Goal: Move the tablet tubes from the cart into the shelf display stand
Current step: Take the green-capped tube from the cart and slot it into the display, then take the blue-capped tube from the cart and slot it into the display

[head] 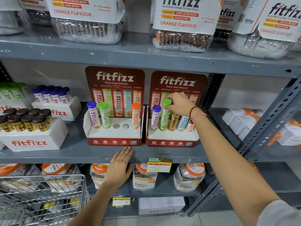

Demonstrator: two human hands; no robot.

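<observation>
Two red fitfizz display stands sit side by side on the middle shelf. The left stand (114, 132) holds a purple-capped tube (94, 115), a green-capped tube (104, 115) and an orange-capped tube (135, 115), with two bare holes (121, 126) between them. The right stand (171, 136) holds several tubes. My right hand (179, 103) grips the cap of a green-capped tube (164, 118) standing in the right stand's second slot. My left hand (119, 167) rests flat, fingers apart, against the shelf's front edge (81, 158). The wire cart (42, 196) is at lower left.
White fitfizz boxes of dark-capped (24, 118), purple-capped (52, 94) and green-capped tubes (13, 90) stand left of the stands. Large lozenge jars (182, 23) fill the shelf above, orange-lidded jars (143, 176) the shelf below. White and orange cartons (241, 121) lie at right.
</observation>
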